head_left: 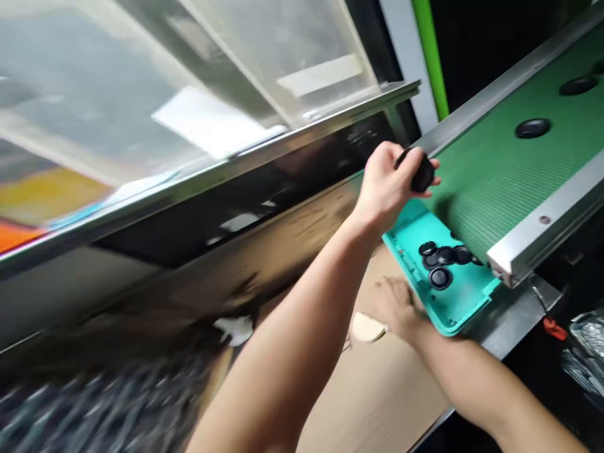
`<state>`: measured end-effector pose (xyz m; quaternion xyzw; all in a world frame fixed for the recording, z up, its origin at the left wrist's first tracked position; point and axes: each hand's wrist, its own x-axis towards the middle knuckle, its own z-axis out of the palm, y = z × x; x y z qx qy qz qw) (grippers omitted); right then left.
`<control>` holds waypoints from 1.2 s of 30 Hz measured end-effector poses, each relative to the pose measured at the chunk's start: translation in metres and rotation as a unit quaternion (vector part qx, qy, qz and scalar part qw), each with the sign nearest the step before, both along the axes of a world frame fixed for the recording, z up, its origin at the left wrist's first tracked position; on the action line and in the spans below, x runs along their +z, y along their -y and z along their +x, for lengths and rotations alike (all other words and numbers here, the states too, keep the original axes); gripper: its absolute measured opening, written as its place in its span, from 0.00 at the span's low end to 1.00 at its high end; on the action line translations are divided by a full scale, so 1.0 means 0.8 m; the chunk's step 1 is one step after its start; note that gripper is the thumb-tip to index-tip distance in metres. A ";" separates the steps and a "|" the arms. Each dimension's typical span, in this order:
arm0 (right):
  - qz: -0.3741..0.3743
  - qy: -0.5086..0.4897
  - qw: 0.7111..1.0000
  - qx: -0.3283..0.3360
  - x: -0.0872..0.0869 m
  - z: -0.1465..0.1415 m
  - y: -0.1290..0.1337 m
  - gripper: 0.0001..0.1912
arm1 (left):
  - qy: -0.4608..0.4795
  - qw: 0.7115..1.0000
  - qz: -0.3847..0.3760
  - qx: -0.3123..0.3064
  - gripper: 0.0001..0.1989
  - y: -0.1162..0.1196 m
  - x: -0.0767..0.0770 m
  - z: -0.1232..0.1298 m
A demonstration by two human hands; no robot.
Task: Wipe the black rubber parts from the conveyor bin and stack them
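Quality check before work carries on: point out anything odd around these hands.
The black discs on the teal tray are bunched, touching one another, while those on the green belt sit well apart. A pale scrap also lies loose on the cardboard beside the right hand.

Caps (440,277) in tray (465,305) beside conveyor (491,182)

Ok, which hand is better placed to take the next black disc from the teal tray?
Probably the right hand: it is empty, at the teal tray's edge, while the left hand grips a black disc.
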<state>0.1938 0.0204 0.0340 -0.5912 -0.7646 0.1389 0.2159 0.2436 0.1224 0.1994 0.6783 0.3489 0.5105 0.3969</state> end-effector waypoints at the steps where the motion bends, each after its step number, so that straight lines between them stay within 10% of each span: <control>1: 0.008 0.002 1.000 0.000 -0.003 -0.007 -0.004 0.15 | 0.032 0.999 -0.032 0.018 0.18 0.017 -0.009 -0.048; 7: 0.034 0.091 0.983 0.154 -0.002 -0.044 0.026 0.19 | 0.275 0.900 -0.275 0.198 0.29 0.129 -0.141 -0.296; 13: 0.092 -0.001 0.990 0.106 -0.008 -0.063 0.034 0.17 | 0.412 0.827 -0.349 0.160 0.25 0.169 -0.246 -0.319; 21: 0.113 0.014 0.986 0.119 -0.035 -0.110 0.062 0.25 | 0.479 0.789 -0.382 0.046 0.22 0.172 -0.253 -0.310; 36: 0.096 0.087 0.987 0.091 -0.020 -0.101 0.042 0.25 | 0.506 0.770 -0.389 0.028 0.20 0.164 -0.252 -0.310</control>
